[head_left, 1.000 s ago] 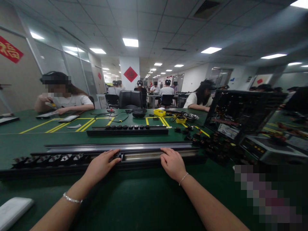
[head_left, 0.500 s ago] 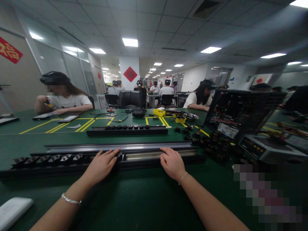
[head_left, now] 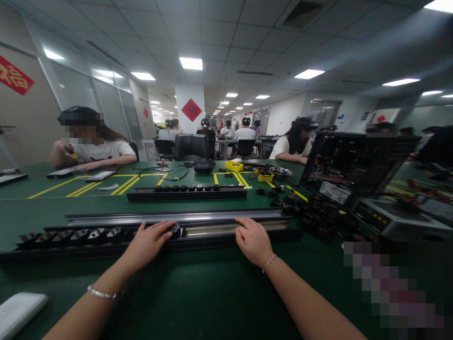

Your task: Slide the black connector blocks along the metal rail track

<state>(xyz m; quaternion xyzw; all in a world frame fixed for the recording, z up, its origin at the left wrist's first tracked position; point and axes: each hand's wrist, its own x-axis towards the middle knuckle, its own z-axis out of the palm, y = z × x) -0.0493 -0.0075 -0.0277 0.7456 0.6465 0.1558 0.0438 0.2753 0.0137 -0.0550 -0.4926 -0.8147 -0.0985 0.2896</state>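
Observation:
My left hand [head_left: 148,245] has its fingertips closed around a small black socket module [head_left: 176,230] seated in a long black rail [head_left: 208,242]. Further left along the same rail stands a row of black modules [head_left: 79,236] with metal tabs facing up. My right hand [head_left: 254,241] grips the rail toward its right end, with the index finger laid across it and the other fingers curled. Between my hands the channel is a bare metal strip [head_left: 208,231]. Directly behind lies a second long strip [head_left: 170,218] with a shiny inner face.
Further back is another black rail [head_left: 187,193] with modules. Loose black parts [head_left: 318,212] are heaped at right beside an open computer case [head_left: 354,165] and a grey metal box [head_left: 396,219]. A white object [head_left: 21,309] lies front left. Two people sit across the green table [head_left: 212,293].
My left wrist has shifted slightly left and down, with the fingers lying a little flatter at the module. My right hand stays in place on the rail.

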